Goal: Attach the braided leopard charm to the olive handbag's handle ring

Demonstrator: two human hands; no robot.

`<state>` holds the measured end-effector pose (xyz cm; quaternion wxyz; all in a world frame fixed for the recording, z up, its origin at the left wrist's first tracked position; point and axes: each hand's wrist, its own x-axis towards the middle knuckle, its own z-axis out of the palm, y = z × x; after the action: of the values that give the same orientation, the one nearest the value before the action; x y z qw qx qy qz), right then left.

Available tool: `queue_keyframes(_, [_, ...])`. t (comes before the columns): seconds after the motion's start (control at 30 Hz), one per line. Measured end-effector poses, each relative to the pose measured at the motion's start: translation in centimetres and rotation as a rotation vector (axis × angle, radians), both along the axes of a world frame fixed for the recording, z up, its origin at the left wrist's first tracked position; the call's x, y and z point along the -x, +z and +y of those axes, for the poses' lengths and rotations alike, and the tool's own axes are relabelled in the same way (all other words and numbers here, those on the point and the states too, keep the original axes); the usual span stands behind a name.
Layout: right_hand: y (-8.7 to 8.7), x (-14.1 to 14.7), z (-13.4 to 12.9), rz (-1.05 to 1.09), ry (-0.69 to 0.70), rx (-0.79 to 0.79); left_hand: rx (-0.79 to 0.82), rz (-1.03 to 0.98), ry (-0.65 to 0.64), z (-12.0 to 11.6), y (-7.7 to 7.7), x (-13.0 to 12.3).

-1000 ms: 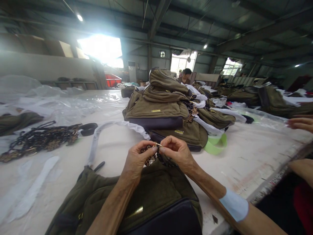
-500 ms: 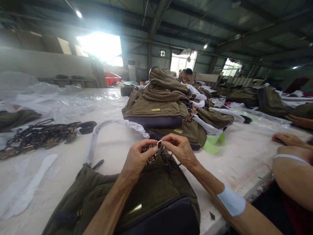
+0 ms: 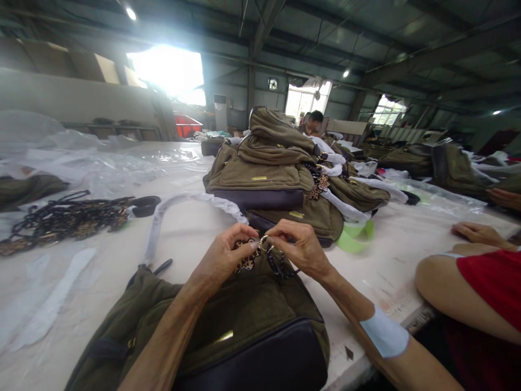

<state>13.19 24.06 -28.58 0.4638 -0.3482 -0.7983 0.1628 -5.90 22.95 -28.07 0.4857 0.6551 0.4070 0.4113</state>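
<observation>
Pale tabletop (image 3: 386, 260) carries a pile of olive bags (image 3: 264, 176) at centre. Above the near bag (image 3: 260, 309), left hand (image 3: 223, 252) is clamped on a leopard-print charm (image 3: 246, 262); right hand (image 3: 299, 248), close by, pinches a gold ring (image 3: 261, 243). Black cord (image 3: 277, 266) hangs below the right hand.

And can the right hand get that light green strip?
Probably yes: the green strip lies nearby with its near side uncovered, though the right hand is holding a gold ring.
</observation>
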Motion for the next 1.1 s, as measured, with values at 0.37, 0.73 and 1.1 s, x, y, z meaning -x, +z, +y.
queue_keyframes(0.37, [-0.6, -1.2, 1.1, 0.079, 0.383, 0.605, -0.076, 0.103, -0.25, -0.2, 0.2, 0.7])
queue_keyframes(0.73, [-1.7, -0.5, 1.5, 0.154, 0.46, 0.808, -0.091, 0.173, -0.395, -0.4, 0.6, 1.9])
queue_keyframes(1.1, [0.0, -0.6, 0.5, -0.065, 0.471, 0.672, 0.002, 0.11, -0.274, -0.1, -0.2, 1.1])
